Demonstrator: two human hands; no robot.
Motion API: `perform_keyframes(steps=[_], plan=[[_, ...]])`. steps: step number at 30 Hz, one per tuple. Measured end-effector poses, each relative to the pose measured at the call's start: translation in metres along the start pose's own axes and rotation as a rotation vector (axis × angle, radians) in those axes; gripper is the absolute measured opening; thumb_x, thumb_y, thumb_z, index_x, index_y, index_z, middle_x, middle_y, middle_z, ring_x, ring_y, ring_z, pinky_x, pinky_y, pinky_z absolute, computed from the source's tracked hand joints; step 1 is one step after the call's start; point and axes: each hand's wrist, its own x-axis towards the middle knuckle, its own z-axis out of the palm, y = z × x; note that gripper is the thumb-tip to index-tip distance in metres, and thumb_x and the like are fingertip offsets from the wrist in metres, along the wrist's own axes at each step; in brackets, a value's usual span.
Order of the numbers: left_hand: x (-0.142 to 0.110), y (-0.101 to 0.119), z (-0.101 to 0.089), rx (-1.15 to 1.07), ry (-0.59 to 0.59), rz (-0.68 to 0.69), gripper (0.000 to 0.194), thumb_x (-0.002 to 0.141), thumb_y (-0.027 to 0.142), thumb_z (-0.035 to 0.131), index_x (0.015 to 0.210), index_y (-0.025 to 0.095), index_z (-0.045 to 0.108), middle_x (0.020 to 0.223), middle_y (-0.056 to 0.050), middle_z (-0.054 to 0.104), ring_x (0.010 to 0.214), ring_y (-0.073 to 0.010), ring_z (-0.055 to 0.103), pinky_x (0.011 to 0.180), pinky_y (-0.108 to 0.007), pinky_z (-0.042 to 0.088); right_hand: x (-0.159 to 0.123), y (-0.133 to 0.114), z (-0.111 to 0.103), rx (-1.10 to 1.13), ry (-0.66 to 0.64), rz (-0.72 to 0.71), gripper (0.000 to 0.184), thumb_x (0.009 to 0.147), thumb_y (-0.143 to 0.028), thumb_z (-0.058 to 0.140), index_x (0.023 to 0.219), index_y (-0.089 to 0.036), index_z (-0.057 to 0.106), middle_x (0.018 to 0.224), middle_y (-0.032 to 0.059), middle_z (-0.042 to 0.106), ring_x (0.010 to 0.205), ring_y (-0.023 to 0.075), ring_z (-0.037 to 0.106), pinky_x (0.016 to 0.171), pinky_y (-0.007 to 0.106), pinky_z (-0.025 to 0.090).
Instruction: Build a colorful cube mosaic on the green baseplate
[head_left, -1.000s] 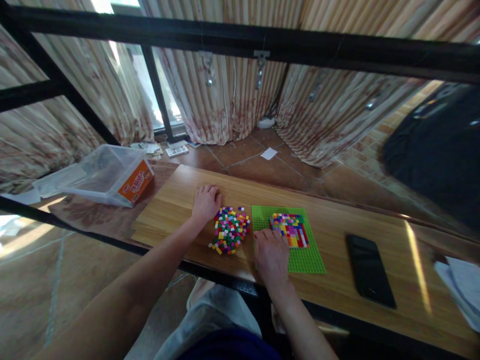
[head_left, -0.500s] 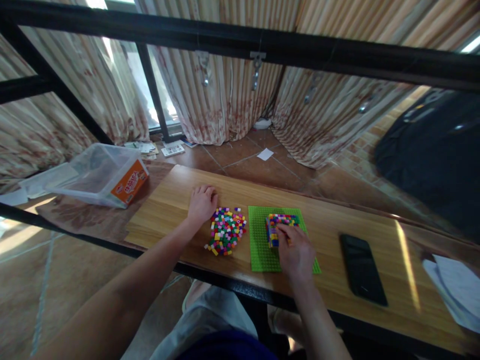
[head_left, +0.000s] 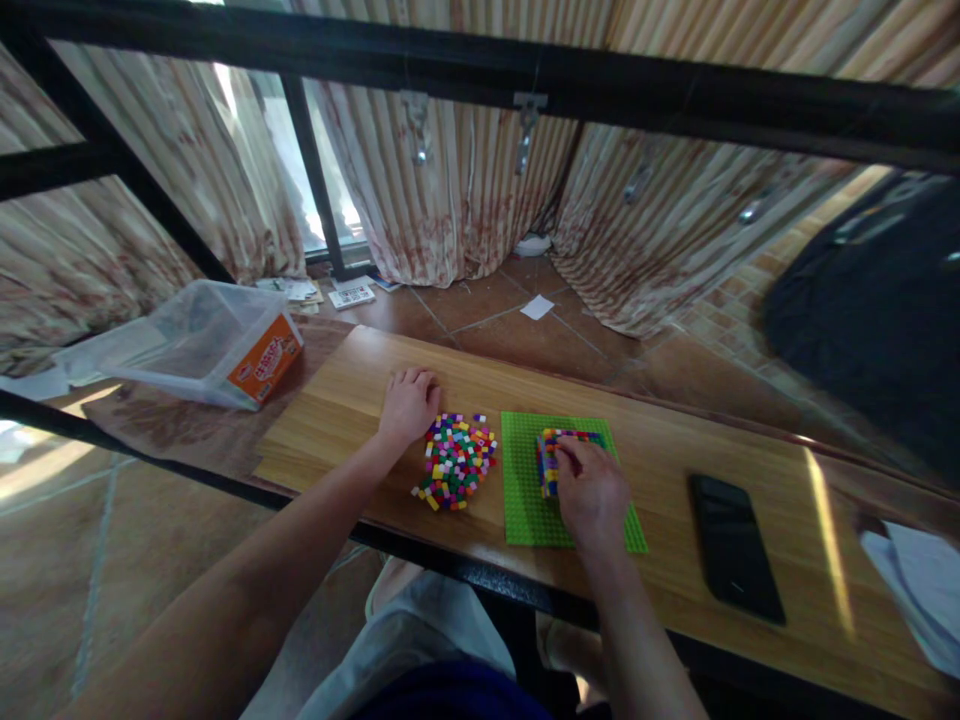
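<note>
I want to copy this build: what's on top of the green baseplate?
On the green baseplate stands a multicoloured brick block, with the right hand over it. The hand covers much of the block's top; anything pinched there cannot be made out.

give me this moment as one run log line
left hand: palm down on wooden tabletop, beside loose bricks | right hand: over brick block on green baseplate, any held piece hidden | black phone: right of baseplate
</note>
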Motion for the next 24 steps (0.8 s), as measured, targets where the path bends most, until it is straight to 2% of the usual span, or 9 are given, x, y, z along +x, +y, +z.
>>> perform_keyframes(steps=[7, 14, 24], plan=[[-0.0001, 0.0006, -0.0012, 0.007, -0.006, -0.006, 0.023, 0.088, 0.026, 0.047, 0.105, 0.018, 0.06, 0.118, -0.01, 0.061, 0.109, -0.0261, 0.052, 0.099, -0.042, 0.039, -0.0016, 0.0002, 0.0017, 0.033, 0.019, 0.058, 0.031, 0.088, -0.034, 0.046, 0.097, -0.016, 0.07, 0.094, 0.0103, 0.071, 0.081, 0.0214, 0.062, 0.079, 0.038, 0.047], [-0.0003, 0.0016, -0.0021, -0.015, -0.017, -0.022, 0.023, 0.088, 0.026, 0.046, 0.106, 0.019, 0.06, 0.118, -0.01, 0.061, 0.111, -0.0265, 0.051, 0.099, -0.043, 0.038, -0.0026, 0.0001, 0.0037, 0.157, 0.019, 0.222, 0.033, 0.088, -0.036, 0.046, 0.102, -0.018, 0.069, 0.098, 0.0092, 0.072, 0.085, 0.0213, 0.065, 0.079, 0.037, 0.049], [-0.0001, 0.0019, -0.0025, -0.015, -0.018, -0.018, 0.024, 0.088, 0.026, 0.046, 0.106, 0.019, 0.06, 0.115, -0.01, 0.061, 0.109, -0.0271, 0.051, 0.098, -0.044, 0.038, 0.0007, -0.0051, 0.0079, 0.297, 0.036, 0.357, 0.034, 0.083, -0.039, 0.051, 0.103, -0.017, 0.068, 0.089, 0.0091, 0.073, 0.077, 0.0201, 0.067, 0.07, 0.034, 0.05]])
